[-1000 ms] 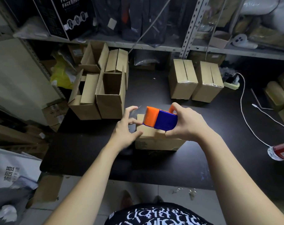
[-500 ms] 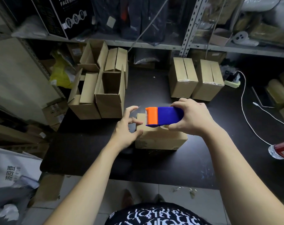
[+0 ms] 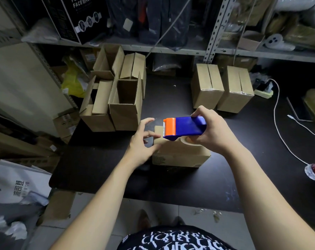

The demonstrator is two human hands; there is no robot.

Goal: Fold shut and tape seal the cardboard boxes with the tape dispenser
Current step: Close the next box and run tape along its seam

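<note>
A closed cardboard box (image 3: 180, 156) lies on the black table (image 3: 102, 168) in front of me. My right hand (image 3: 214, 131) grips a blue and orange tape dispenser (image 3: 183, 128) just above the box, its orange cutter end pointing left. A roll of tape (image 3: 186, 140) shows under the dispenser. My left hand (image 3: 143, 140) hovers at the box's left end, fingers spread and slightly curled; a thin clear tape strip seems to run to it, though I cannot tell for sure. Two taped boxes (image 3: 221, 87) stand at the back right.
Several open boxes (image 3: 115, 100) crowd the table's back left. A white cable (image 3: 279, 127) crosses the right side, and a plastic bottle (image 3: 314, 171) lies at the right edge. Metal shelving (image 3: 214, 29) with bags stands behind. Paper and cardboard litter the floor at left.
My right hand has turned the tape dispenser level and shifted it slightly right and up, exposing the tape roll beneath. My left hand stays at the box's left end.
</note>
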